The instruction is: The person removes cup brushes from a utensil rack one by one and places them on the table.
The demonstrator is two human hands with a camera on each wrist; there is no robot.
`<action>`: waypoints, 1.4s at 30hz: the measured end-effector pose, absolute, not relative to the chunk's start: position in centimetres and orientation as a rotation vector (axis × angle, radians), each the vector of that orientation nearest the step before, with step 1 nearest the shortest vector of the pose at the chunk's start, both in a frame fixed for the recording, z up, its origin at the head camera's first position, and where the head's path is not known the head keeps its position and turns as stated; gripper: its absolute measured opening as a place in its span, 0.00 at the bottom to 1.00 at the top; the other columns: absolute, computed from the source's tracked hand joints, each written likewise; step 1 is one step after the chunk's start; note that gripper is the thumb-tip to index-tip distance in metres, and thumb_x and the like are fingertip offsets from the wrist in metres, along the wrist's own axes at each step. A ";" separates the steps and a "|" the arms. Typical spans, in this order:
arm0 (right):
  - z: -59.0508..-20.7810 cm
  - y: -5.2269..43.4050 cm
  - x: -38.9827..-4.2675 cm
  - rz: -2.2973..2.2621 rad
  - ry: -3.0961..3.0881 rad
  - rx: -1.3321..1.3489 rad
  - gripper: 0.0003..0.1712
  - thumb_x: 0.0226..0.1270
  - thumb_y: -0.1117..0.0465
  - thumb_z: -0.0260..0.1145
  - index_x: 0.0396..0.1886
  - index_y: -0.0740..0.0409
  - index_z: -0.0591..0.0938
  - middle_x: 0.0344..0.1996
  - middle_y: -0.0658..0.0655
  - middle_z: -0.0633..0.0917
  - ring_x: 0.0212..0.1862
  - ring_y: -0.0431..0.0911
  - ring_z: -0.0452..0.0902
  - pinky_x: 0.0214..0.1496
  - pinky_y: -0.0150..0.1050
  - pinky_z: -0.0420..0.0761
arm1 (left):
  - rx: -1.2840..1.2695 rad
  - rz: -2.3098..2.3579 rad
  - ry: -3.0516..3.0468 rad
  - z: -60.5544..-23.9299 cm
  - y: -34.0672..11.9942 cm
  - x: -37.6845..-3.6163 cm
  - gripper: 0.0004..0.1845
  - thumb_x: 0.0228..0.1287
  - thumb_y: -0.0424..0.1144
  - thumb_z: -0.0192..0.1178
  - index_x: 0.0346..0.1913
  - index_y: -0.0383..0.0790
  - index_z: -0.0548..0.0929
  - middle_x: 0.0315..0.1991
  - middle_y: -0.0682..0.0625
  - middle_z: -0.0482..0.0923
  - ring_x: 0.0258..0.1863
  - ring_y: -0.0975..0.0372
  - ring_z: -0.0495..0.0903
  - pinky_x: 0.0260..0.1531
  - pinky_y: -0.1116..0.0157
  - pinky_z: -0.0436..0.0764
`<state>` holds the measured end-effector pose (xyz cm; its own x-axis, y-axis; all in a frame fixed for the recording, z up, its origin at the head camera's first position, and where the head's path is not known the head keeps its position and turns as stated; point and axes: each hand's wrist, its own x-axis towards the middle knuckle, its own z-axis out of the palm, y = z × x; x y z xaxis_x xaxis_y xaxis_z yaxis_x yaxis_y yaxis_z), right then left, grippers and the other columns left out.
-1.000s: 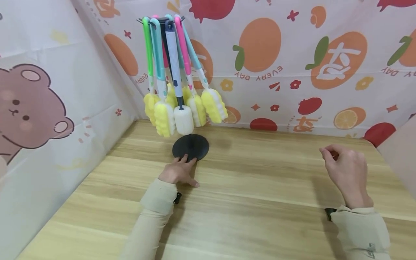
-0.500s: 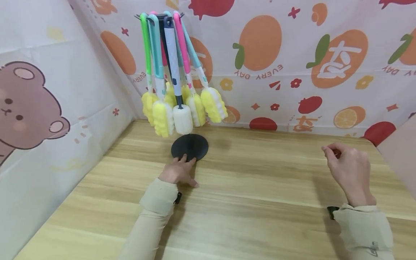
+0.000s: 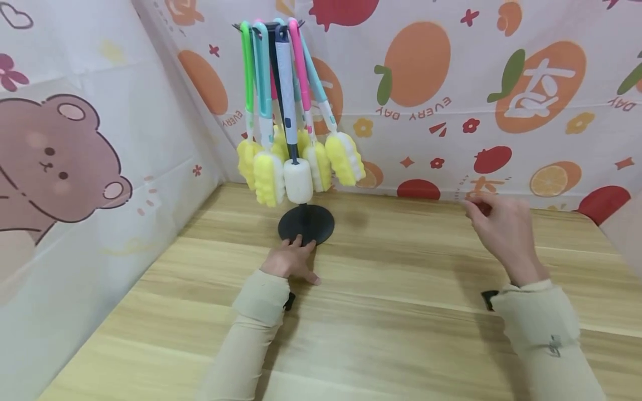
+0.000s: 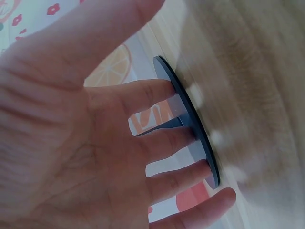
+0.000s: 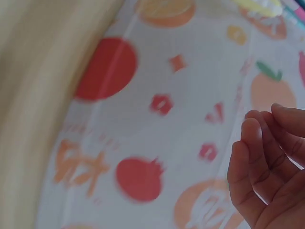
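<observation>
On the wooden counter point(image 3: 401, 312) stands a rack of hanging sponge brushes point(image 3: 296, 117), its black round base point(image 3: 307, 224) pressed by the flat, straight-fingered left hand point(image 3: 291, 260), while the right hand point(image 3: 501, 228) hovers well apart, fingers loosely curled, holding nothing.

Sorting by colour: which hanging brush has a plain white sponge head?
The dark-handled brush at the front; its sponge head is a plain white cylinder, the others yellow.

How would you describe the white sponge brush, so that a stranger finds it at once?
At the back left of the wooden table stands a black stand hung with sponge brushes. The white sponge brush hangs in front, lowest; its neighbours have yellow heads.
</observation>
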<state>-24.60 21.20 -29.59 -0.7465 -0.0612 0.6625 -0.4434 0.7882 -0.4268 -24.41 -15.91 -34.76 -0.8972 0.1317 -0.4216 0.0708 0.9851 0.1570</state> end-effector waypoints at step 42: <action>-21.0 8.1 -32.4 1.080 -2.376 0.622 0.11 0.73 0.65 0.65 0.35 0.68 0.88 0.26 0.63 0.85 0.28 0.52 0.81 0.28 0.30 0.73 | 0.145 0.145 2.722 -34.8 -15.7 -24.3 0.52 0.57 0.59 0.74 0.79 0.43 0.62 0.78 0.33 0.52 0.74 0.38 0.55 0.65 0.40 0.65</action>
<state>-32.44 8.14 -21.00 -0.7950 -0.2114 0.5686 -0.5674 0.5907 -0.5737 -24.27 -15.70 -34.80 -0.9111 0.1225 -0.3935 0.0799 0.9892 0.1230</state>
